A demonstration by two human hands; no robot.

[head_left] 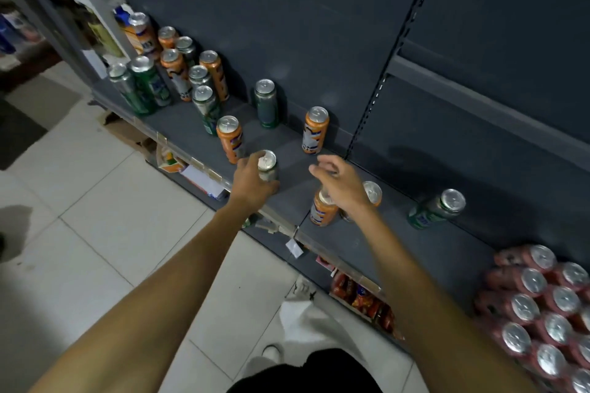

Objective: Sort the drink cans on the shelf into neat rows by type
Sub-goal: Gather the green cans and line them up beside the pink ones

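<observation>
Left hand (252, 180) gripped an upright green can (267, 166) at the shelf (431, 252) front edge, frame centre. Right hand (343, 183), fingers loosely spread and holding nothing, hovered over an orange can (322, 210) directly beneath it, long axis vertical; right hand nearer it. Farther back stood another orange can (315, 130). Mixed cluster (178, 73) sat upper left.

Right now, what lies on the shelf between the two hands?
In the head view, only bare dark shelf lies between the left hand, gripping a can, and the right hand.
</observation>
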